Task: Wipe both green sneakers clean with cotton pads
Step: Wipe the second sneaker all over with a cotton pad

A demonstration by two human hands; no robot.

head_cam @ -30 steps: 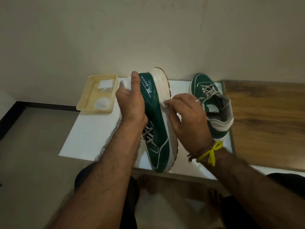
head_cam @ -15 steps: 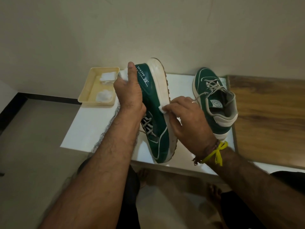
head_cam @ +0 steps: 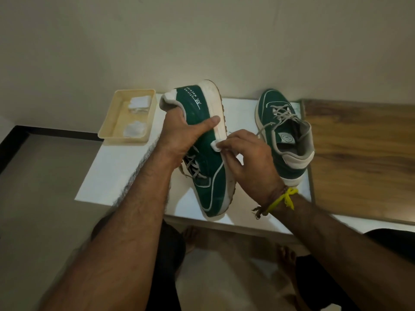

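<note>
head view, looking down, close above table (head_cam: 116, 176)

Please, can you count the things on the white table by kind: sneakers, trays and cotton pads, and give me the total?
Green sneakers: 2, one held on its side, one standing at the right.
Trays: 1, cream.
Cotton pads: 3, two in the tray, one in the right hand's fingers.
Total: 6
</note>
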